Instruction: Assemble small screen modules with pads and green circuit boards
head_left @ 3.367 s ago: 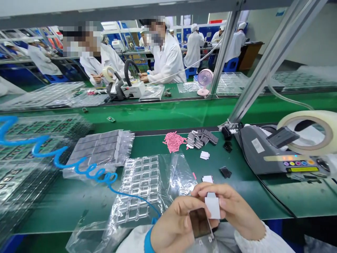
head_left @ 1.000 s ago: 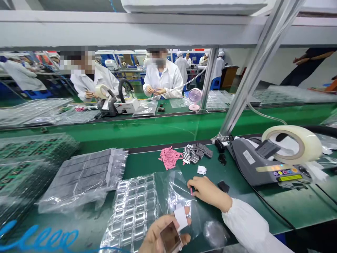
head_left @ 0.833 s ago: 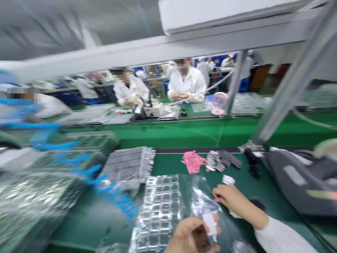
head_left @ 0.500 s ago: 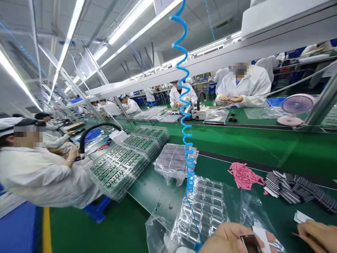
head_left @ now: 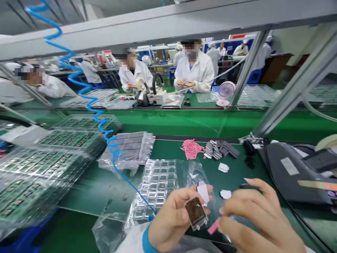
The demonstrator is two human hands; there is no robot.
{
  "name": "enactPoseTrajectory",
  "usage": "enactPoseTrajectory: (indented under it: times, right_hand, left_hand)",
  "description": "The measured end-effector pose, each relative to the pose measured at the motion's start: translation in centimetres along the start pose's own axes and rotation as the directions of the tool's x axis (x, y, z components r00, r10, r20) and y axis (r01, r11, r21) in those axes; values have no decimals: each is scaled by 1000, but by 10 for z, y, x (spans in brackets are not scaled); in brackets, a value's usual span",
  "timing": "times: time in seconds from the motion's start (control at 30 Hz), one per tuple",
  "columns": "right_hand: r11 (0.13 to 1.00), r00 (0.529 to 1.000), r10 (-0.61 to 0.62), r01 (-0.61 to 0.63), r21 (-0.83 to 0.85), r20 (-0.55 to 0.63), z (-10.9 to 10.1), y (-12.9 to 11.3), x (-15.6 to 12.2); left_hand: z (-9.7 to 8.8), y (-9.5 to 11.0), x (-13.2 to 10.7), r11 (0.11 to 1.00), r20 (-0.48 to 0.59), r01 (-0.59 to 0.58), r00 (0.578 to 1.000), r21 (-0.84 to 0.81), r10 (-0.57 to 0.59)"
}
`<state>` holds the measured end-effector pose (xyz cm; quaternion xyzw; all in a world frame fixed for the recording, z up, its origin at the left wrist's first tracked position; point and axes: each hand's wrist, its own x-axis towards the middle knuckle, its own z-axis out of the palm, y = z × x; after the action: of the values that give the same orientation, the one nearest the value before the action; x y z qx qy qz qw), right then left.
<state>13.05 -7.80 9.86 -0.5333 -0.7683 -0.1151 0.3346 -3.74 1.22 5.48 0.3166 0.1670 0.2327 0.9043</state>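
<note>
My left hand (head_left: pixel 172 219) is closed around a small dark display module (head_left: pixel 195 211) with a white tab (head_left: pixel 203 193) sticking up from it. My right hand (head_left: pixel 259 218) is close beside it, thumb and forefinger pinching a small pink strip (head_left: pixel 213 227) just right of the module, the other fingers spread. A pile of pink strips (head_left: pixel 192 148) and a row of black-and-white striped pieces (head_left: pixel 220 149) lie further back on the green mat (head_left: pixel 168 149). Small white pieces (head_left: pixel 224 167) rest between them and my hands.
A clear blister tray in a plastic bag (head_left: pixel 157 186) sits left of my hands. A bagged grey stack (head_left: pixel 129 147) and trays of circuit boards (head_left: pixel 47 158) fill the left. A tape dispenser machine (head_left: pixel 297 172) stands right. A blue coiled hose (head_left: pixel 92 109) hangs down. Other people work across the belt.
My right hand left the mat with a pink strip and came next to the module in my left hand. My view swung left, then back over the bench.
</note>
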Motion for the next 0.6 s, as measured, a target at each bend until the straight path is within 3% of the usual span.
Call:
enactPoseTrajectory:
  times: [0.23, 0.6]
  right_hand:
    - [997, 993, -21, 30, -75, 118, -2, -11, -3]
    - [989, 985, -112, 124, -86, 130, 1, -6, -2]
  left_hand:
    - [14, 1, 1, 996, -2, 45, 999, 74, -45]
    - [12, 1, 0, 992, -42, 55, 998, 111, -51]
